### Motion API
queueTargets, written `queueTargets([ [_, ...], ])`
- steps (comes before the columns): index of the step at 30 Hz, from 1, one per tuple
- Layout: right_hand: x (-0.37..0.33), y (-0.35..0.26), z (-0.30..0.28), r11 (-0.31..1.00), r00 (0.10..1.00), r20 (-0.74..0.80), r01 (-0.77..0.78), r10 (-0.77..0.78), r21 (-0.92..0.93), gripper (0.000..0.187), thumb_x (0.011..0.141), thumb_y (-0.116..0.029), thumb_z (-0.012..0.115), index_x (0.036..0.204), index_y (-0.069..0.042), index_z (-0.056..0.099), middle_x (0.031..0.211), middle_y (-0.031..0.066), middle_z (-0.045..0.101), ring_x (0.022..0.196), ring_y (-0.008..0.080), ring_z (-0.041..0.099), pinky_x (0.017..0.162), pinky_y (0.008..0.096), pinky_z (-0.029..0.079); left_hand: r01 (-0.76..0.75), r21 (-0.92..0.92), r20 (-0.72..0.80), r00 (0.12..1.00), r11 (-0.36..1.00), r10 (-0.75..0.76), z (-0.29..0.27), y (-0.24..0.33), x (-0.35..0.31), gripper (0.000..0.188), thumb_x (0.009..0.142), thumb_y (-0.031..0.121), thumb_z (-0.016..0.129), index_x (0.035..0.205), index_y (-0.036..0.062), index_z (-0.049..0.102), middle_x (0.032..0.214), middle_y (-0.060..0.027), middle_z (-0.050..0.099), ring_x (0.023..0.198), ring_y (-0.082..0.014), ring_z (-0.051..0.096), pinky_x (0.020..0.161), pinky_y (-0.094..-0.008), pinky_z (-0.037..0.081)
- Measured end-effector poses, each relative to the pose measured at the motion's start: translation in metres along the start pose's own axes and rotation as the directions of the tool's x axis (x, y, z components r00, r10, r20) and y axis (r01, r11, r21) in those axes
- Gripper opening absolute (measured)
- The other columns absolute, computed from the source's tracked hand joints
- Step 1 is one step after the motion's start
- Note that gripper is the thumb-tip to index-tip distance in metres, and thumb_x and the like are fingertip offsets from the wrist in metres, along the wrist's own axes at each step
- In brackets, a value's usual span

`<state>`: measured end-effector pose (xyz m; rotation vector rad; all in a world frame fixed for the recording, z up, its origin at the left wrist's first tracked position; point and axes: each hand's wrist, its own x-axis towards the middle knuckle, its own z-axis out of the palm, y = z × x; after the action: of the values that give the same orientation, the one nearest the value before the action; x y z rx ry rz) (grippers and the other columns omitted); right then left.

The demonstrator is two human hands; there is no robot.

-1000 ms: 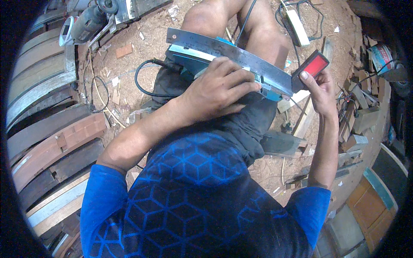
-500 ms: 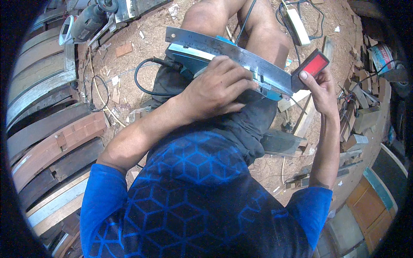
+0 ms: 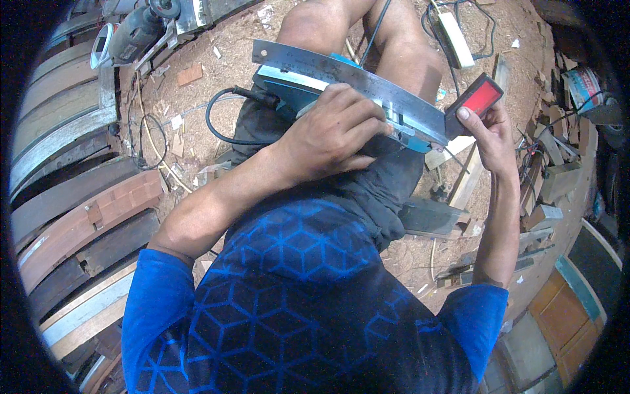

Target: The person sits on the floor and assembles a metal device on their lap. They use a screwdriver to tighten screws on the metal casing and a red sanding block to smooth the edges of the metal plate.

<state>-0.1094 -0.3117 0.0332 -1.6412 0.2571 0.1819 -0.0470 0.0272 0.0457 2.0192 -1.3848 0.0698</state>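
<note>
A teal electric planer (image 3: 290, 79) lies across my lap with its metal sole turned up. My left hand (image 3: 338, 131) is wrapped over the planer's near side, its fingertips close to the middle of the sole. The long steel blade of a try square (image 3: 354, 79) stands on edge along the sole, reaching past both shins. At the right, my right hand (image 3: 491, 131) grips the square's dark handle with its red inset, thumb on top. The planer's underside is hidden against my shorts.
A black cord (image 3: 211, 118) loops out at the planer's left. An angle grinder (image 3: 136, 33) lies at the far left, near stacked boards (image 3: 85, 210). A white power strip (image 3: 455, 41) sits beyond my right knee. Wood offcuts (image 3: 558, 180) are heaped at the right, over sawdust-covered ground.
Almost nothing differs. The try square and both hands hold their places, with only a very slight shift of the square along the planer.
</note>
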Motion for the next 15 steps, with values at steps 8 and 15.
queueTargets([
  [8,-0.005,-0.004,0.004,0.998,0.999,-0.027,-0.028,0.027,-0.063,0.041,0.095,-0.018,0.081,0.129,-0.005,0.062,0.108,0.0046,0.073,0.1,0.0142,0.069,0.09,0.0342,0.057,-0.002,0.019,-0.004,1.0,1.0,0.002,0.003,0.001,-0.003,0.059,0.065,0.028,0.09,0.117,0.0111,0.068,0.114,-0.0066,0.061,0.111,-0.0295,0.057,0.101,-0.0461,0.045],
  [15,0.012,0.01,-0.006,0.988,0.99,-0.112,0.097,-0.084,0.12,0.035,0.099,-0.022,0.076,0.127,-0.007,0.061,0.107,0.0068,0.074,0.094,0.0161,0.072,0.084,0.0351,0.06,-0.003,0.064,0.004,1.0,0.998,0.003,0.004,0.003,-0.001,0.056,0.072,0.03,0.085,0.125,0.0192,0.068,0.122,0.0008,0.065,0.107,-0.0267,0.058,0.1,-0.0456,0.045],
])
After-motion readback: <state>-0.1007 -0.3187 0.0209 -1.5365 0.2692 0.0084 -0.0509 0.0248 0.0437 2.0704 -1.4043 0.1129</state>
